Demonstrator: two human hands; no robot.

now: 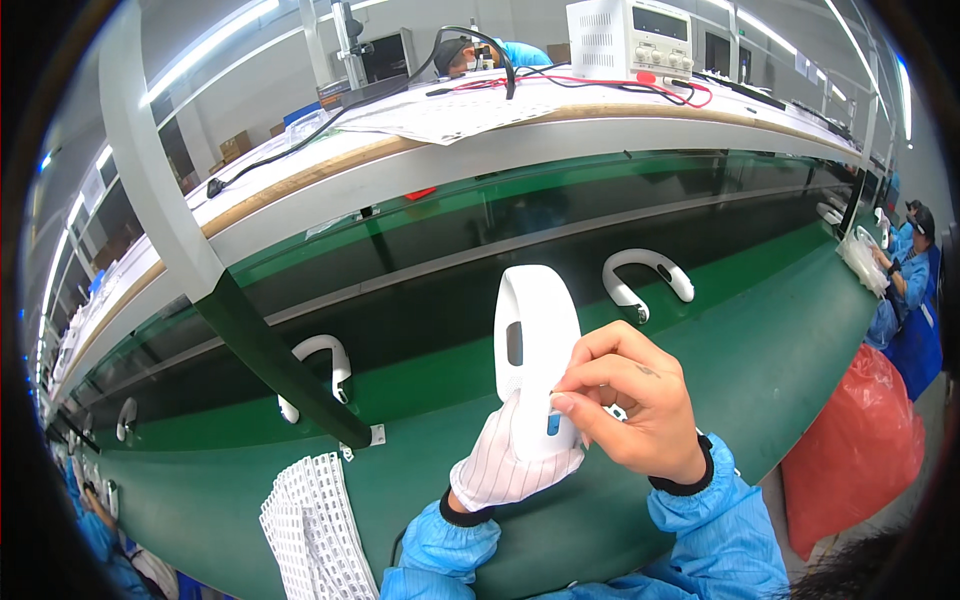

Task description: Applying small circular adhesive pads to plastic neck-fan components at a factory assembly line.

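Note:
My left hand (510, 468), in a white striped glove, grips the lower part of a white curved neckband device (538, 315). The device stands upright in front of me, with a dark oval opening on its side and a small blue patch (553, 424) near its lower end. Bare, my right hand (632, 398) is at the device's right side, thumb and index finger pinched together just above the blue patch. What lies between those fingertips, if anything, is too small to make out. To the left, a stack of white sheets with rows of small grey labels (315, 525) lies on the green table.
More white neckbands lie beyond my hands, one at right (648, 275) and one at left (322, 365) behind a dark post (290, 365). Above runs a shelf (400, 160) with a power supply (632, 40) and cables. A red bag (850, 450) stands at right, near other workers.

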